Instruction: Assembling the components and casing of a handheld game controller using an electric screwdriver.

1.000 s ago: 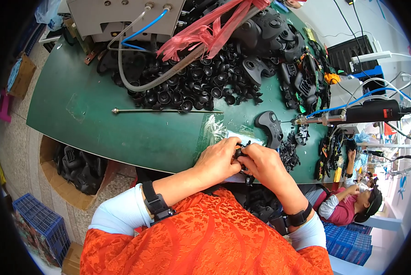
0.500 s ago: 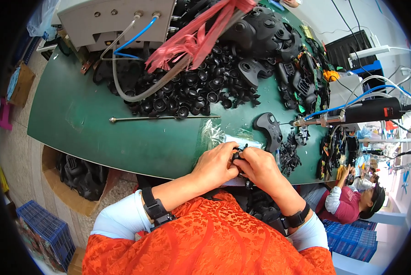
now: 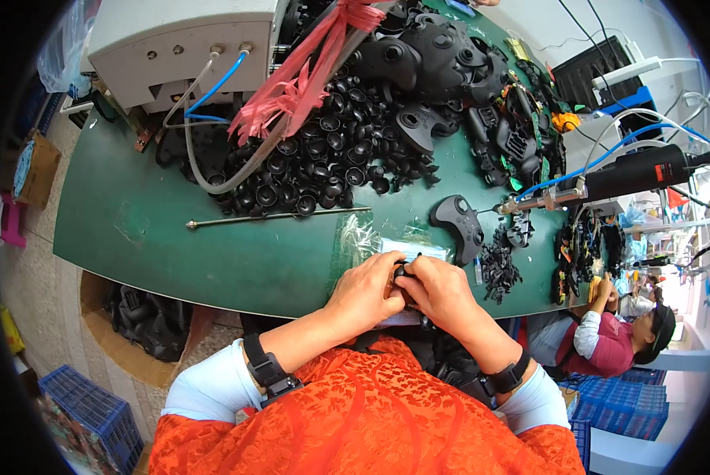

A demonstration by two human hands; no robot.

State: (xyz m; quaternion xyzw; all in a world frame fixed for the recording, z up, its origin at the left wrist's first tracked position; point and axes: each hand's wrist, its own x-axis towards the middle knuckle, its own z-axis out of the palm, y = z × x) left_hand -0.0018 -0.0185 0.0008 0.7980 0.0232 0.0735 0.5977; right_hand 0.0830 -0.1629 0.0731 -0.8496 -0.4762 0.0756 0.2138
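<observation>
Close together at the table's near edge, my left hand (image 3: pixel 364 291) and my right hand (image 3: pixel 442 294) pinch a small black plastic part (image 3: pixel 403 271) between them. Fingers cover most of it, so its full shape is hidden. Just beyond the hands lie a light blue packet (image 3: pixel 412 248) and a clear bag with thin white strips (image 3: pixel 359 233). A black game controller shell (image 3: pixel 458 224) rests on the table to the upper right of my right hand. Near it is a heap of small black pieces (image 3: pixel 499 271).
On the green table (image 3: pixel 173 257) are a pile of black dome-shaped caps (image 3: pixel 323 150), stacked controller shells (image 3: pixel 442 59) and a metal rod (image 3: pixel 276 217). A grey machine (image 3: pixel 180 47) with hoses stands far left. A black electric screwdriver (image 3: pixel 632 178) juts in from the right; a co-worker (image 3: pixel 608 340) sits beyond.
The view has shifted slightly, so the table things appear a little displaced. Both hands stay together on the black part, with only small finger movement.
</observation>
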